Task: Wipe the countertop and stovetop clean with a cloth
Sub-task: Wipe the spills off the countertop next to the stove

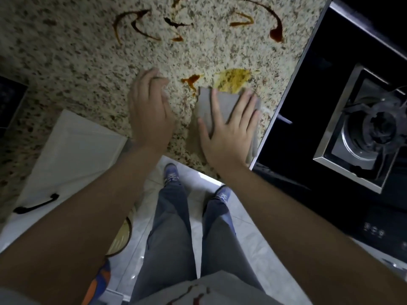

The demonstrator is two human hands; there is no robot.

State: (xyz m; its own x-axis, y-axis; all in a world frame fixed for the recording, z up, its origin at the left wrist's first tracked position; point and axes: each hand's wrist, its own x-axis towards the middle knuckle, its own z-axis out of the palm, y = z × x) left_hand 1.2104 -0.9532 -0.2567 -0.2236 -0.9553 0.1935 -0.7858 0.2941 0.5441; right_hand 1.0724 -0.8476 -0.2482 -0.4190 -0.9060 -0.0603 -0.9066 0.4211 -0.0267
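Note:
A folded grey cloth (206, 104) lies flat on the speckled granite countertop (66, 62), close to its front edge. My right hand (229, 130) presses on it with fingers spread. The cloth's far edge touches a yellow smear (233, 81). A small brown splash (192, 80) sits just left of that smear. Dark brown sauce streaks (141, 27) curve across the far counter, ending in a blob (276, 35). My left hand (150, 111) hovers left of the cloth, fingers loosely curled, holding nothing. The black glass stovetop (308, 119) with a gas burner (374, 130) lies to the right.
The stovetop's metal rim (286, 89) runs right beside the cloth. A white cabinet door with a black handle (36, 204) stands open at the lower left. Touch controls (374, 230) sit on the stove's front. My legs and blue shoes stand on the tiled floor below.

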